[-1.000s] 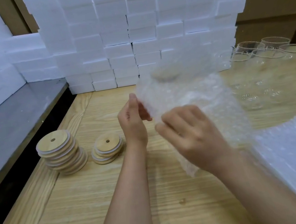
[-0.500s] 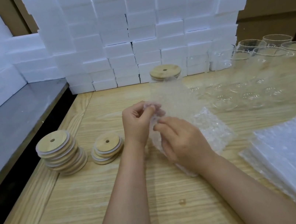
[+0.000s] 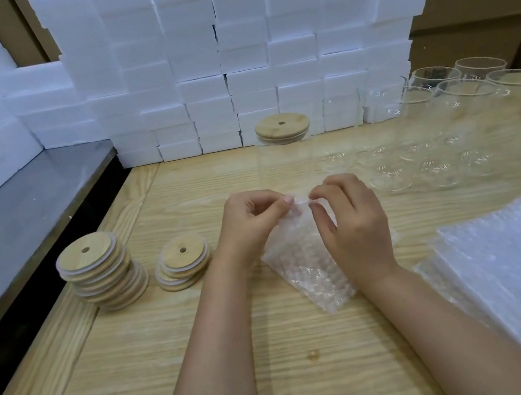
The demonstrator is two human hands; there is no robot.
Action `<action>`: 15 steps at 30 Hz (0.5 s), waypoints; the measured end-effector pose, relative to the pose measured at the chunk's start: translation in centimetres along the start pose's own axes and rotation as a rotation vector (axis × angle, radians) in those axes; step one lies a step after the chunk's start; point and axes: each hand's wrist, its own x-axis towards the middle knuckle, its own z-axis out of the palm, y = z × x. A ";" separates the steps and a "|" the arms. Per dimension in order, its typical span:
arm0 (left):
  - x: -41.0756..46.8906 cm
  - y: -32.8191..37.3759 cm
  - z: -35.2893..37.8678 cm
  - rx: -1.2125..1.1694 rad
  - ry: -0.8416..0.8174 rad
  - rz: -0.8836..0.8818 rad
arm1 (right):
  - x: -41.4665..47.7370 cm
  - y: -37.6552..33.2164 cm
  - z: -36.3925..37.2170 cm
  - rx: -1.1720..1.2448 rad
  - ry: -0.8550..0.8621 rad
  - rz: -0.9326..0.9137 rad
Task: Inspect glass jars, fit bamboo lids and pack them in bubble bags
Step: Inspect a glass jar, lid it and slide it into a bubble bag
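Left hand (image 3: 253, 219): fingers pinched on the top edge of the clear bubble-wrap bag (image 3: 307, 265), frame centre
Right hand (image 3: 352, 227): pinching the same edge
Lidded clear glass jar (image 3: 285, 156): upright on the pale wooden bench (image 3: 209, 359), just behind the bag

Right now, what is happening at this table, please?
A person is packing glass jars. Both hands, left hand and right hand, pinch the top edge of one bubble bag on the wooden table, apparently to open it. One jar with a lid stands just behind, not yet bagged. Spare lids are stacked at the left, more bags at the right.
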 end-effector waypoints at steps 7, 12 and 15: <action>0.3 -0.3 -0.1 -0.122 0.252 -0.076 | -0.2 0.4 -0.1 -0.048 0.013 -0.105; 0.3 -0.5 -0.1 -0.046 0.327 -0.094 | -0.3 0.0 -1.1 0.075 -0.052 -0.172; 0.5 -0.8 -0.2 0.002 0.331 -0.091 | -0.3 -0.3 -1.4 0.140 -0.110 -0.164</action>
